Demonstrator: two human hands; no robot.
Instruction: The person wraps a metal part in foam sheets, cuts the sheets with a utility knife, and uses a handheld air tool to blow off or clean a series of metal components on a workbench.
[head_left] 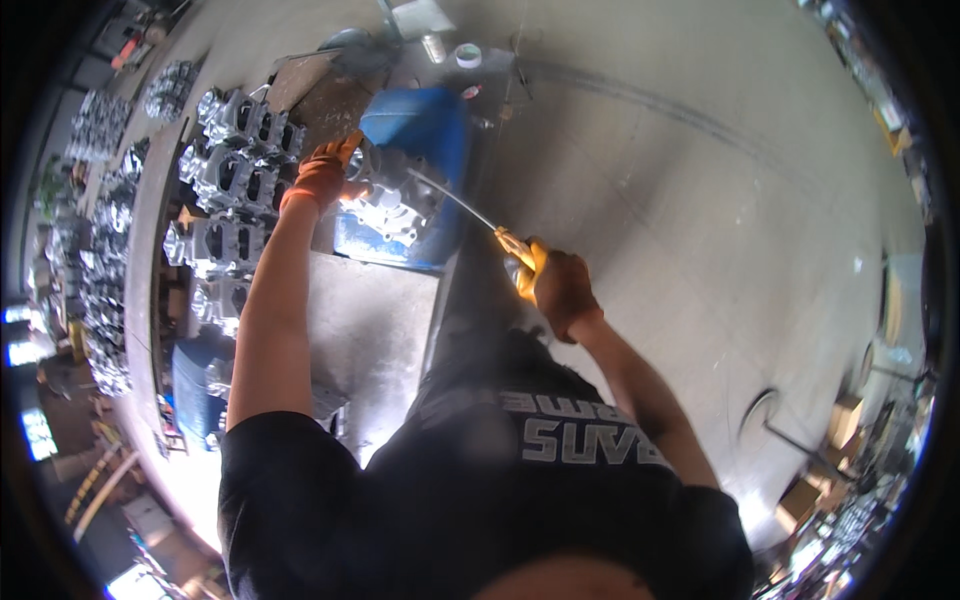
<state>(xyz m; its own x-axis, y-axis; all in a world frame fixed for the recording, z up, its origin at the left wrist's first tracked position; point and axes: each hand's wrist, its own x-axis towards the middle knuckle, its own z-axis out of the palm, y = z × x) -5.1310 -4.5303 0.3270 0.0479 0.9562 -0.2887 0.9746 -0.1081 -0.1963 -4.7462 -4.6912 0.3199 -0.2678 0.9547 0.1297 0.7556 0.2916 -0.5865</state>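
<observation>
A silvery metal casting [395, 210] with ports and bolt holes lies on a blue plastic block or drum [420, 115]. My left hand [322, 172], in an orange glove, grips the casting's left end, thumb and fingers apart around its edge. In my right hand [556, 285], gloved in orange and yellow, is a hand tool [455, 200] with a long thin metal shaft and a yellowish handle. Its tip meets the casting's upper right part; whether it touches or sits inside an opening I cannot tell. The fingers are wrapped round the handle.
Several similar castings [235, 180] stand in rows to the left, close to my left forearm. A grey bench surface [370, 310] lies nearer me. Beyond the blue block are a roll of tape [467, 55] and a pale cup [433, 47]. Concrete floor [680, 170] spreads to the right.
</observation>
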